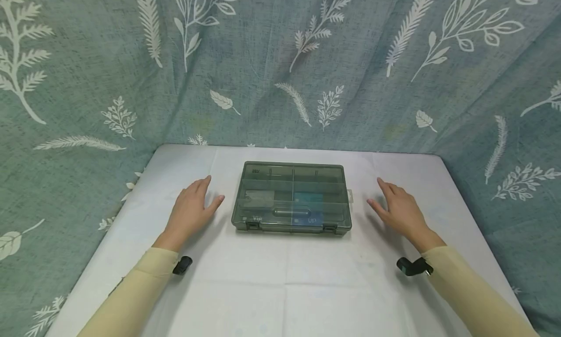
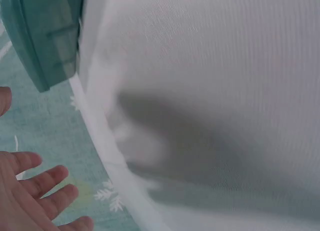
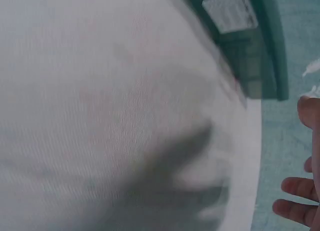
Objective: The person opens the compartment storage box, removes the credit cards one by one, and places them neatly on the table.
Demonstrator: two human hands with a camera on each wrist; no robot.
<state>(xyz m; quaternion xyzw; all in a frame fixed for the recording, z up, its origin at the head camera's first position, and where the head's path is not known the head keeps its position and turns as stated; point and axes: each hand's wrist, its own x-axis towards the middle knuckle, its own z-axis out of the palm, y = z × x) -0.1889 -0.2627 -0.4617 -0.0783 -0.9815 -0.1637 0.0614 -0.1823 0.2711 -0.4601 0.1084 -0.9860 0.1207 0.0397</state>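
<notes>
A dark green see-through plastic box (image 1: 263, 183) with inner dividers lies on the table, its lid down and two latches along the near side. Blue cards (image 1: 308, 215) and a pale card (image 1: 259, 198) show through the lid. To the left of the box, my left hand (image 1: 189, 208) hovers with fingers extended and thumb apart, holding nothing. My right hand (image 1: 401, 208) is on the other side, fingers likewise spread and nothing in them. In the left wrist view the box's corner (image 2: 47, 36) appears at upper left; a white label (image 3: 231, 12) shows on it in the right wrist view.
White cloth covers the table (image 1: 285, 278). A blue-green curtain (image 1: 263, 74) with white leaf prints hangs behind it and along both sides. Black devices (image 1: 182, 265) are worn at both wrists, by the yellow sleeves (image 1: 140, 288).
</notes>
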